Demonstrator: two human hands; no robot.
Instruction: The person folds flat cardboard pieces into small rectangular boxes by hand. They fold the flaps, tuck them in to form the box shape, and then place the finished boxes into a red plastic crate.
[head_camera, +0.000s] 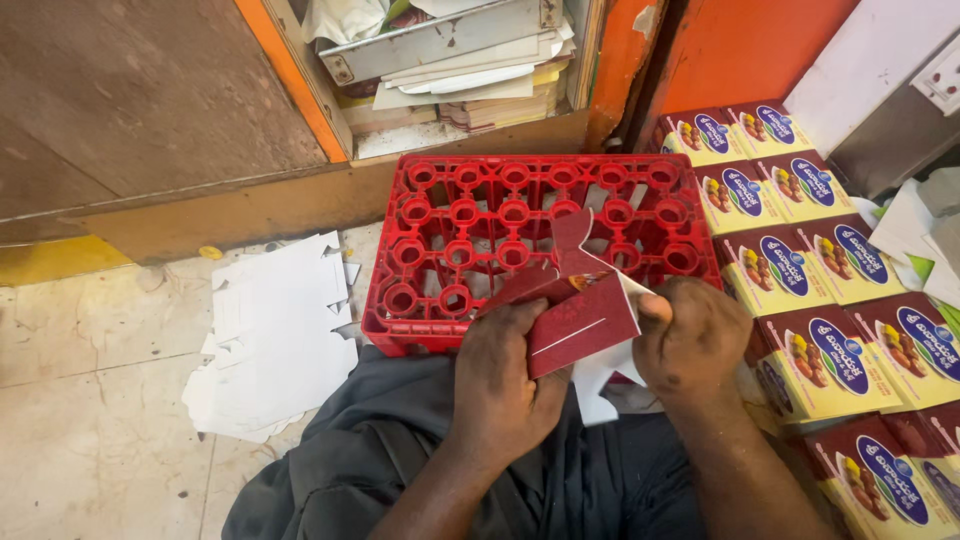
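Just in front of the red plastic crate (540, 240), over the person's lap, both hands work on a flat maroon cardboard box blank (580, 310). The left hand (505, 385) is closed around the lower left part of the blank, with the fingers curled over its edge, and the right hand (690, 345) is also closed on it, pinching the right edge where the white inner side of the card shows. One flap of the blank stands up above the hands and overlaps the near side of the crate. I judge that this card is very light and thin, stiff enough to keep its shape but easy to bend, and it will crease or tear if it is pressed in the wrong place; the printed face looks smooth, so it may slide a little between the fingers. The best places to hold it seem to be near the fold lines and along the panel edges, not on the loose flaps. To the left of the crate, on the floor, lies a pile of white flat card blanks (275, 335). To the right of the crate stand rows of finished yellow and maroon boxes (800, 270), close together.
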